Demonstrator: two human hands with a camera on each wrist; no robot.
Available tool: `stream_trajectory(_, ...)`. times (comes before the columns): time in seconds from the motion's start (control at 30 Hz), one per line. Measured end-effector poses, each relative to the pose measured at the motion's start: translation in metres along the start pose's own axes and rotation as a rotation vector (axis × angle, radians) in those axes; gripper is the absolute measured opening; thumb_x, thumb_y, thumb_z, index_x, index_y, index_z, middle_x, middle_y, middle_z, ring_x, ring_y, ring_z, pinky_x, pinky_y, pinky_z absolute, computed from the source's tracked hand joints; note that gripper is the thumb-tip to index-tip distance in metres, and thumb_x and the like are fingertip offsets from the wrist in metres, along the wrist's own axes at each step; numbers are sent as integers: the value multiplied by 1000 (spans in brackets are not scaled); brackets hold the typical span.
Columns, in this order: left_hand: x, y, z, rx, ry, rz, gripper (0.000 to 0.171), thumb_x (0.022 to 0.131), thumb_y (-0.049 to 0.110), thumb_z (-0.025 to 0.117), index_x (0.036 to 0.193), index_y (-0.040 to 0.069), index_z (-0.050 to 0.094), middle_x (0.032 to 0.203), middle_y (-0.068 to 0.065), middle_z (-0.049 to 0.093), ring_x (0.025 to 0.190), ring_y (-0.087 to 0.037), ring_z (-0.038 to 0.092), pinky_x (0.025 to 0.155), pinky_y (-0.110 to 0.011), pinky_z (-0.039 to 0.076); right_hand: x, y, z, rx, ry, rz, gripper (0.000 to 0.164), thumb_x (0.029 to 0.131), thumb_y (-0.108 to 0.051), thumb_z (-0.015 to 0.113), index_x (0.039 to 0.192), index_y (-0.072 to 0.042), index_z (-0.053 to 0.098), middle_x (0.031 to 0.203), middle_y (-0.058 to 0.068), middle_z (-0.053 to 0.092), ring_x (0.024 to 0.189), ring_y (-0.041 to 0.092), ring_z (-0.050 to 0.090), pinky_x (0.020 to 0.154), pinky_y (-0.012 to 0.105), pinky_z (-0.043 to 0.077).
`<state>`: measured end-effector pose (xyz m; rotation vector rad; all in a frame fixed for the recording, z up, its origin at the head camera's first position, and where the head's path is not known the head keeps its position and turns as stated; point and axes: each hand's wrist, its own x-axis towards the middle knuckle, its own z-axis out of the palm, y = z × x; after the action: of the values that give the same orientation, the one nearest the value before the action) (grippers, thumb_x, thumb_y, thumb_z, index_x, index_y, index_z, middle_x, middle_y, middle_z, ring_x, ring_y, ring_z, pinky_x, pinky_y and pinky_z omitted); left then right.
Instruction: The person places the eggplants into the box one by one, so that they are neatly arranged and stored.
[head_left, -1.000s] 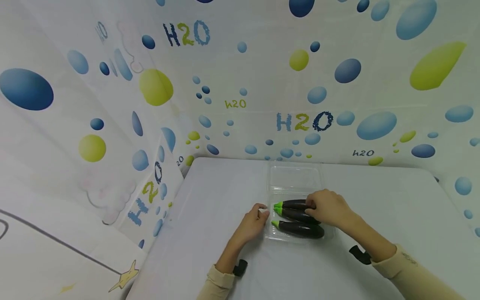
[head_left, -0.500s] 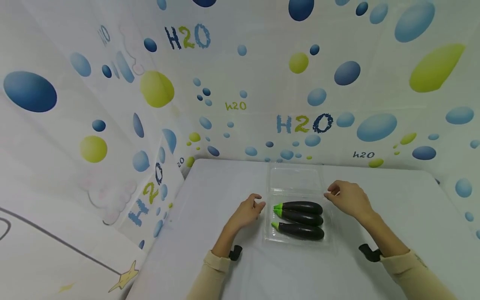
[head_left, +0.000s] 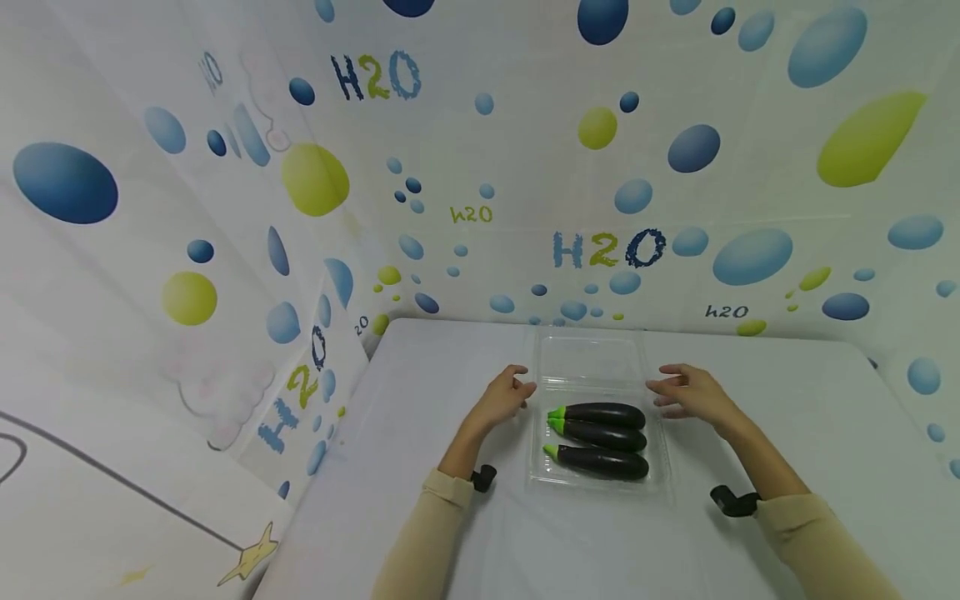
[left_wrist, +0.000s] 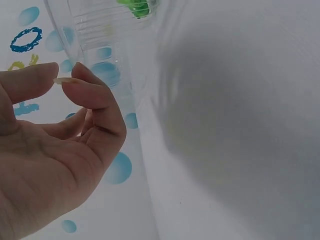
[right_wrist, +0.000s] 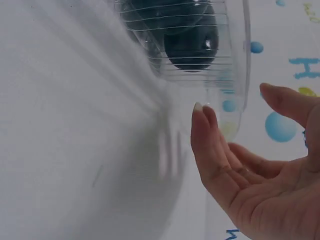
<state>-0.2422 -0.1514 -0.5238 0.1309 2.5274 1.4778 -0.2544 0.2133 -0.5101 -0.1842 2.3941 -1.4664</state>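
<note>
Three dark eggplants with green stem ends lie side by side in a clear plastic clamshell box: a far eggplant, a middle eggplant and a near eggplant. The box's lid is folded back toward the wall. My left hand hovers at the left side of the box, fingers loosely bent, holding nothing; in the left wrist view, this hand has thumb and fingertips close together. By the right side my right hand is held with fingers spread, apart from the eggplants.
A white-covered table carries the box. Behind it and to the left stand white walls printed with blue and green drops and lettering. A black wrist camera sits on the right forearm, another black camera on the left.
My right hand has let go of the far eggplant and moved right, out of the box. The left hand has moved up along the box's left side. The eggplants lie still.
</note>
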Motion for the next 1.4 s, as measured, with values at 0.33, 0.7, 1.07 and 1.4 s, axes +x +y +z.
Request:
stream_trajectory(0.33,13,-4,8,-77,-3,-15,43,105,13,59,144,-3,51,103,-13,66,78,-19,61,63,-26,50,6,26,-2,161,-77,21,60,107,-29,62,152,5,44,138,26,63,114,26,69,90,37,59)
stream_trajectory(0.7,19,-9,11,-200,2,-17,42,104,9,59,145,2,52,103,-15,64,82,-23,64,65,-27,48,5,35,1,338,-38,37,67,103,-27,70,156,1,39,127,12,71,105,11,71,89,31,58)
stream_trajectory(1.07,19,-12,11,-328,-6,-21,48,102,6,62,146,15,47,100,-15,62,87,-32,64,66,-31,48,6,39,6,393,-21,-53,51,103,-19,68,144,-8,39,139,15,65,107,9,70,87,28,57)
stream_trajectory(1.4,22,-15,15,-384,-18,-27,31,101,2,59,129,13,51,93,-5,56,80,-20,59,63,-27,47,4,40,11,430,3,-105,17,104,-13,66,116,-9,54,124,0,73,104,8,72,84,29,57)
